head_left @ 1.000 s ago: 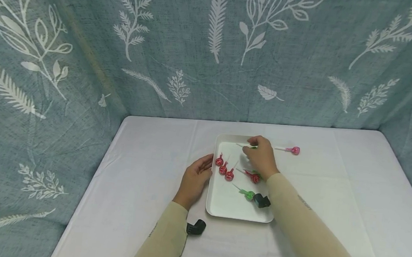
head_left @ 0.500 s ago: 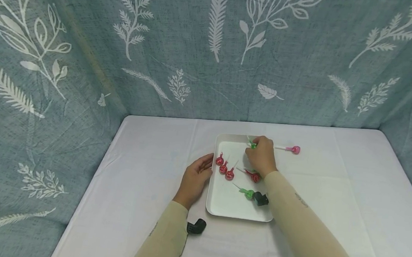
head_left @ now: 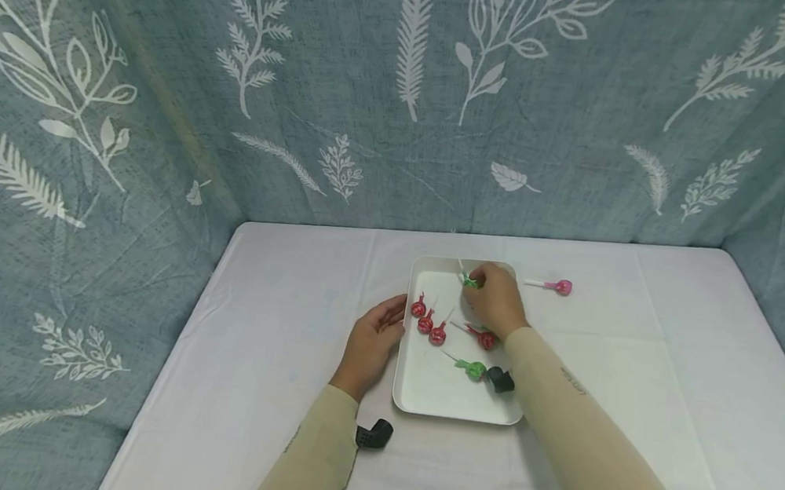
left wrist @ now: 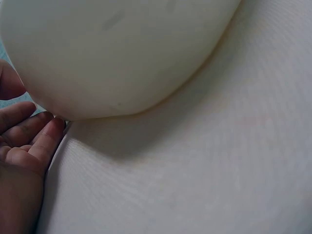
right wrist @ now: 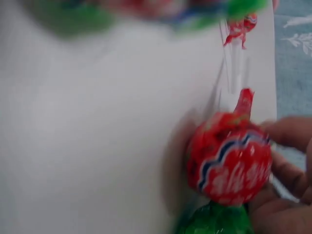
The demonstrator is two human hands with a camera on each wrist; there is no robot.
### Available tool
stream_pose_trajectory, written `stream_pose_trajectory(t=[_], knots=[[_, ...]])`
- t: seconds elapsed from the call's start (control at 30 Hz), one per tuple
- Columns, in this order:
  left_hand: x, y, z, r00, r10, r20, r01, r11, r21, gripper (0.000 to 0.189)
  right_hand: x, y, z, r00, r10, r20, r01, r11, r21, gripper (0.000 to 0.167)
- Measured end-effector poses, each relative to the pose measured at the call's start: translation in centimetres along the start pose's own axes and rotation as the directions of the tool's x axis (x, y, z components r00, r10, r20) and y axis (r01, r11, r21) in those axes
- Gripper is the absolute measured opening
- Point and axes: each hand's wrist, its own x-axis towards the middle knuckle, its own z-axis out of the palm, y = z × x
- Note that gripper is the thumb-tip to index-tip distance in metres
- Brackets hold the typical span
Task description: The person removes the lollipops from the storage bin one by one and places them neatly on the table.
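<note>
My right hand (head_left: 498,301) pinches a green-wrapped lollipop (head_left: 470,282) over the far end of a white tray (head_left: 421,394), its stick pointing away and slightly left. Along the tray's left side lie three red lollipops (head_left: 425,323). A fourth of the red kind, another red lollipop (head_left: 485,338), lies below my right hand; in the right wrist view this red lollipop (right wrist: 231,163) looks large, with green wrapper (right wrist: 214,222) beside it. Nearer me lies a second green lollipop (head_left: 475,370). My left hand (head_left: 370,345) touches the tray's left wall with relaxed fingers.
A pink lollipop (head_left: 562,287) lies on the white tablecloth (head_left: 636,363), just right of the tray. Leaf-patterned blue-green curtains (head_left: 385,173) hang behind the table and at both sides. A black wrist camera (head_left: 374,433) sits by the left sleeve.
In my right hand the green lollipop has turned, its stick swinging from leftward to pointing away. That hand shifted slightly right, then back left. The left hand and tray stay put.
</note>
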Motion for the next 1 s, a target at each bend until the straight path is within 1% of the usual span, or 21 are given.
stream_pose_trajectory(t=[0.1, 0.2, 0.33, 0.47, 0.63, 0.77, 0.9, 1.0], knots=[[0.0, -0.1, 0.0, 1.0, 0.002, -0.002, -0.002, 1.0, 0.005, 0.051, 0.1, 0.2, -0.1, 0.999, -0.014, 0.036, 0.012, 0.998, 0.061, 0.025], [0.0, -0.1, -0.1, 1.0, -0.001, -0.008, 0.001, 1.0, 0.018, 0.05, 0.1, 0.3, -0.4, 0.999, -0.014, 0.052, 0.008, 0.992, 0.127, 0.027], [0.0, 0.0, -0.1, 1.0, -0.002, -0.007, 0.002, 1.0, 0.019, 0.05, -0.1, 0.3, -0.7, 0.997, -0.021, 0.074, 0.004, 0.976, 0.22, 0.028], [0.1, -0.1, 0.0, 1.0, 0.0, -0.005, 0.0, 1.0, 0.021, 0.05, -0.2, 0.3, -0.9, 0.995, -0.049, 0.089, 0.022, 0.958, 0.286, 0.029], [0.1, -0.2, 0.0, 1.0, -0.001, -0.005, 0.001, 0.999, 0.034, 0.05, -0.4, 0.1, -1.3, 0.994, -0.058, 0.092, 0.023, 0.94, 0.341, 0.032], [0.2, -0.3, 0.0, 1.0, -0.003, -0.009, 0.004, 0.999, 0.036, 0.05, -0.6, -0.4, -1.8, 0.994, -0.072, 0.086, 0.034, 0.925, 0.378, 0.029], [0.1, -0.3, -0.1, 1.0, 0.0, -0.005, 0.0, 1.0, 0.032, 0.051, -0.8, -0.6, -2.3, 0.994, -0.089, 0.065, 0.058, 0.926, 0.373, 0.027], [0.0, -0.2, -0.1, 1.0, 0.001, -0.005, -0.001, 1.0, 0.03, 0.051, -0.7, -0.5, -2.6, 0.994, -0.091, 0.059, 0.063, 0.928, 0.367, 0.026]])
